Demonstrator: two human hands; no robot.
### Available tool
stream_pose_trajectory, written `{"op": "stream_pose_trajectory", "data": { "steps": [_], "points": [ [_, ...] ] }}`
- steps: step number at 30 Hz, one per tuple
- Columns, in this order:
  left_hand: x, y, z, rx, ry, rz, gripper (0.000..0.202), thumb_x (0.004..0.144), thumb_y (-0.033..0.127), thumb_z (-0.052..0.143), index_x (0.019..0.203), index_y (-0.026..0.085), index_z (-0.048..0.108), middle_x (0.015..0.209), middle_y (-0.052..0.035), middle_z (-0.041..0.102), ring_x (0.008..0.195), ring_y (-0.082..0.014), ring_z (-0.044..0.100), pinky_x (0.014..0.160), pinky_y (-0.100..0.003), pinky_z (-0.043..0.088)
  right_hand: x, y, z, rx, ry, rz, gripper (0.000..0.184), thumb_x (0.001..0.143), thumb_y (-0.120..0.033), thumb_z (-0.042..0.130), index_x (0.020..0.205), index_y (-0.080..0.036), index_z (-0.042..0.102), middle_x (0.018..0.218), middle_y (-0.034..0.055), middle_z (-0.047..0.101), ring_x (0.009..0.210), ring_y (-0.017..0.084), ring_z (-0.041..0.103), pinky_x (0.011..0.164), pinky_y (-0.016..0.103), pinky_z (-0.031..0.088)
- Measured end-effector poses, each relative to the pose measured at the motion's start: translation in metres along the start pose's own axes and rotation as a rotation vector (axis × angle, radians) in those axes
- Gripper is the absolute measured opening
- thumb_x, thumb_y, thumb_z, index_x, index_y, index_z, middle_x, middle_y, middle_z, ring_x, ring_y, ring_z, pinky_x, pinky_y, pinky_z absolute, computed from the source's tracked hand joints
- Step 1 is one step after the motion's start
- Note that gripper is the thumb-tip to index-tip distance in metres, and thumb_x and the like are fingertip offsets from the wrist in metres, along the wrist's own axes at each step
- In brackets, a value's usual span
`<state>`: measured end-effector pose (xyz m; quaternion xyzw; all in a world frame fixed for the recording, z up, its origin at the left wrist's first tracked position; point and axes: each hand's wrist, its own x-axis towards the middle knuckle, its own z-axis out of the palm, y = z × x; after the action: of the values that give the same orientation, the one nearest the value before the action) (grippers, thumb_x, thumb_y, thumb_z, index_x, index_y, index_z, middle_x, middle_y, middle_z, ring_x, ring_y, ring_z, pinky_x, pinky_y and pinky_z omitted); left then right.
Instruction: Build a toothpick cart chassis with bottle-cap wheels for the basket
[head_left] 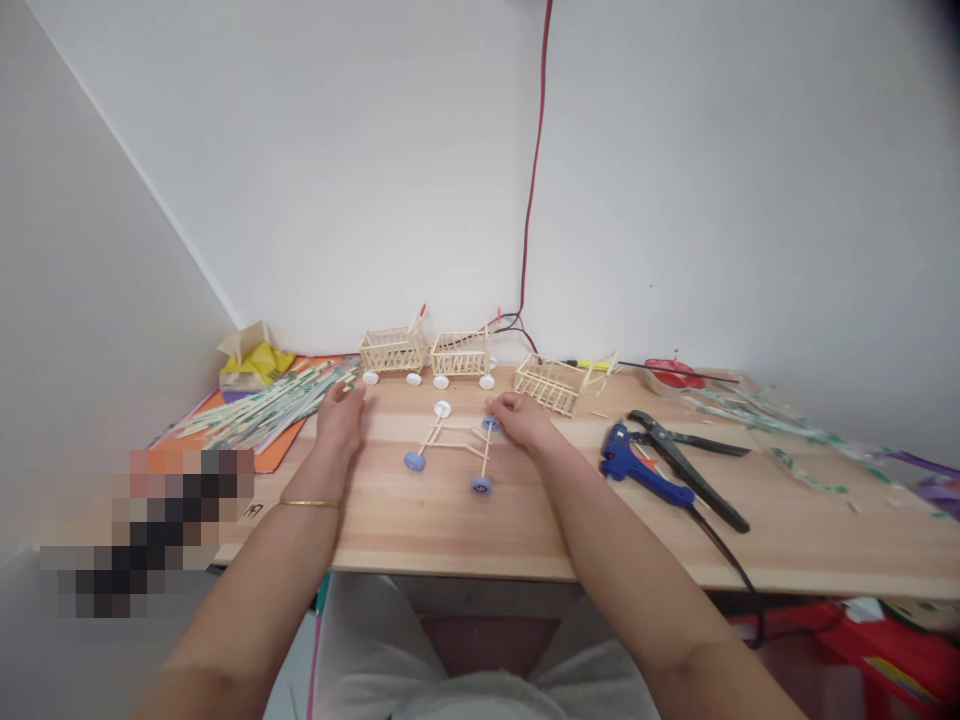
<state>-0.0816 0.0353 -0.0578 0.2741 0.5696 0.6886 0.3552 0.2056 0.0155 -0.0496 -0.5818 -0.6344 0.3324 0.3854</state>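
A small stick frame on four wheels [457, 446] lies flat on the wooden table [525, 530], with blue wheels at the front and right and a white wheel at the back. My right hand [523, 418] rests at the frame's back right corner, fingers curled on the blue wheel there. My left hand [340, 420] lies on the table left of the frame, fingers reaching toward a pile of paper-wrapped sticks [266, 408]; I cannot tell if it grips any.
Two stick carts on white wheels [394, 352] [463, 358] stand at the back, and a wheelless stick basket [551, 383] lies right of them. A blue glue gun [645, 470] and black pliers [686, 460] lie at right. Red and black wires [529, 220] hang down the wall.
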Motion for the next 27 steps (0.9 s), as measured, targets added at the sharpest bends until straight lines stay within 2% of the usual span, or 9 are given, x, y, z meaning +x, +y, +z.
{"op": "stream_pose_trajectory", "data": {
  "steps": [2,4,6,8,12,16,21,27],
  "points": [
    [-0.005,0.003,0.002,-0.033,-0.041,-0.006,0.046,0.073,0.015,0.066,0.115,0.021,0.049,0.110,-0.0063,0.059,0.086,-0.0121,0.064,0.077,-0.023,0.053,0.001,0.001,0.001,0.006,0.006,0.001,0.032,0.077,-0.044,0.052,0.059,-0.017,0.057,0.056,-0.0007,0.056,0.055,0.013,0.047,0.056,0.024,0.035],
    [-0.011,0.006,0.003,-0.062,-0.137,-0.028,0.047,0.074,0.017,0.066,0.117,0.021,0.046,0.104,-0.0061,0.062,0.080,-0.0135,0.066,0.074,-0.028,0.055,0.002,0.004,0.001,0.013,0.018,0.005,0.032,0.078,-0.044,0.051,0.061,-0.017,0.058,0.057,-0.0005,0.056,0.055,0.013,0.047,0.055,0.023,0.035],
    [-0.016,0.008,0.003,-0.045,-0.278,-0.050,0.040,0.075,0.023,0.067,0.111,0.018,0.050,0.093,-0.0052,0.065,0.070,-0.0135,0.066,0.068,-0.030,0.056,0.003,0.006,0.002,0.021,0.033,0.011,0.033,0.078,-0.045,0.049,0.064,-0.017,0.059,0.058,-0.0007,0.056,0.054,0.012,0.046,0.055,0.023,0.035],
    [-0.020,0.010,0.004,0.004,-0.393,-0.058,0.034,0.072,0.029,0.071,0.099,0.015,0.056,0.084,-0.0045,0.065,0.062,-0.0111,0.063,0.063,-0.027,0.054,0.005,0.008,0.002,0.026,0.047,0.017,0.034,0.079,-0.046,0.048,0.067,-0.016,0.059,0.059,-0.0007,0.056,0.054,0.012,0.046,0.054,0.023,0.035],
    [-0.027,0.010,0.005,0.068,-0.500,-0.058,0.039,0.061,0.035,0.080,0.087,0.011,0.063,0.075,-0.0032,0.065,0.055,-0.0078,0.056,0.057,-0.022,0.048,0.008,0.011,0.001,0.012,0.070,0.023,0.037,0.081,-0.047,0.044,0.068,-0.016,0.058,0.060,-0.0010,0.055,0.055,0.011,0.047,0.054,0.023,0.035],
    [-0.035,0.011,0.006,0.105,-0.590,-0.052,0.046,0.056,0.038,0.083,0.089,0.011,0.066,0.075,-0.0022,0.065,0.056,-0.0073,0.053,0.056,-0.021,0.044,0.008,0.011,-0.005,-0.057,0.073,0.017,0.033,0.081,-0.044,0.046,0.067,-0.016,0.057,0.061,-0.0011,0.056,0.058,0.012,0.048,0.056,0.022,0.035],
    [-0.041,0.012,0.004,0.247,-0.792,-0.018,0.046,0.063,0.043,0.079,0.096,0.013,0.067,0.083,-0.0043,0.068,0.060,-0.0086,0.053,0.060,-0.023,0.044,0.001,0.003,-0.016,-0.185,-0.014,0.043,0.030,0.080,-0.038,0.055,0.062,-0.015,0.058,0.056,-0.0006,0.056,0.054,0.011,0.047,0.053,0.023,0.031],
    [-0.043,0.008,0.002,0.361,-0.975,-0.014,0.048,0.066,0.045,0.076,0.101,0.014,0.066,0.091,-0.0071,0.069,0.069,-0.0128,0.058,0.070,-0.030,0.049,-0.004,-0.004,-0.015,-0.256,-0.098,0.065,0.026,0.083,-0.036,0.056,0.068,-0.016,0.062,0.050,0.0000,0.060,0.048,0.011,0.049,0.053,0.022,0.033]
  ]
}}
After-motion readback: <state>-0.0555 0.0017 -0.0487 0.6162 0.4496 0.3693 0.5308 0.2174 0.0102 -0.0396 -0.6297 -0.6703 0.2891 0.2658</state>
